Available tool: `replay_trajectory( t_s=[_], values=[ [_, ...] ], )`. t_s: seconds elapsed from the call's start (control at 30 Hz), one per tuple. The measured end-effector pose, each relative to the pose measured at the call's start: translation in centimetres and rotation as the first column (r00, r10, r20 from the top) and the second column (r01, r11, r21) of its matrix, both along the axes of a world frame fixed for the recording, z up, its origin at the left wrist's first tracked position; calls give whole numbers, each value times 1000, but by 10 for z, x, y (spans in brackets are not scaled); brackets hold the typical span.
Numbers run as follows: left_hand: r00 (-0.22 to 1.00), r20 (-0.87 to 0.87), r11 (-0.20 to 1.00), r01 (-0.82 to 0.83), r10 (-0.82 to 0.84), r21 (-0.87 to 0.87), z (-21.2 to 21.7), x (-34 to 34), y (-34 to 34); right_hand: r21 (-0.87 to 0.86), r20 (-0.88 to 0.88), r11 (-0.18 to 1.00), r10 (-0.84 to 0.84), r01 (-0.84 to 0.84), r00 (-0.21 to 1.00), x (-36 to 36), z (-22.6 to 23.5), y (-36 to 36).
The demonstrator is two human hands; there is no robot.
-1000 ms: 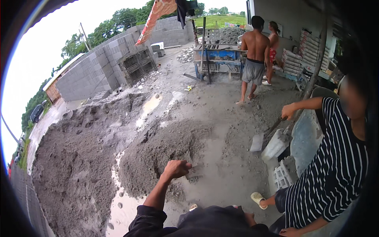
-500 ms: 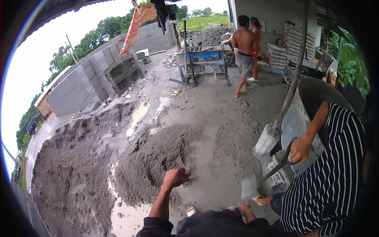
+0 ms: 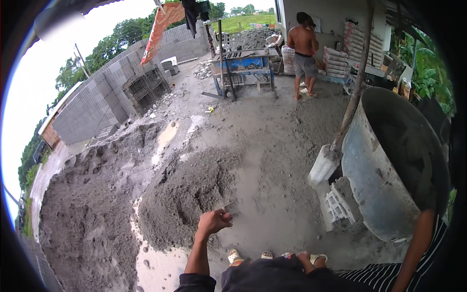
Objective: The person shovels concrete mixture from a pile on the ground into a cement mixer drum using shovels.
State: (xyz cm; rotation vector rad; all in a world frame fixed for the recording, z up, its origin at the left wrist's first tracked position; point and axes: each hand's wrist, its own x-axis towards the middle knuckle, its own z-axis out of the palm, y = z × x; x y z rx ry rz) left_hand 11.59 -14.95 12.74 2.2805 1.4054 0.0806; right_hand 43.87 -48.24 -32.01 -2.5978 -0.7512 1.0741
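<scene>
Leftmost, a grey block wall (image 3: pixel 92 114) stands behind a broad heap of dark sand (image 3: pixel 87 214). Right of that heap lies a smaller mound of grey mix (image 3: pixel 187 187). At the mound's lower right edge, as seen from above, is the left hand (image 3: pixel 214 223), fingers curled closed around a thin grey piece (image 3: pixel 228 206) whose tip projects past the fist; its kind is too blurred to establish. A blue-framed bench (image 3: pixel 245 64) stands further back. The right hand (image 3: pixel 305 259) is low beside the dark clothing, partly hidden; its opening and contents cannot be determined. Behind, a shirtless person (image 3: pixel 303 41) stands near stacked sacks (image 3: pixel 335 62). A wooden pole (image 3: pixel 354 100) rises from a whitish base (image 3: pixel 322 166). Rightmost are a large tilted metal drum (image 3: pixel 372 175) and a co-worker's bare forearm (image 3: pixel 418 243).
</scene>
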Motion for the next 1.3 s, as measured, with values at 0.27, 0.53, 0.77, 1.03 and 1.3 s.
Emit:
replay_trajectory(
  t_s=[0.27,0.53,0.77,1.03,1.3],
  values=[
    [999,38,1000,-10,10,1,9,7,-20,194,-390,813,-449,549,804,2,97,17],
    [999,32,998,-41,43,-53,8,-3,-24,158,-491,838,-392,523,778,-2,101,29],
    [988,117,995,-99,100,-11,16,-24,-15,93,-509,875,-369,476,778,-17,160,62],
    [935,179,948,-318,307,33,22,-48,61,135,-347,938,-258,321,902,-7,110,111],
    [865,197,829,-500,461,250,34,-50,179,148,-210,979,-105,137,972,22,107,218]
  ],
)
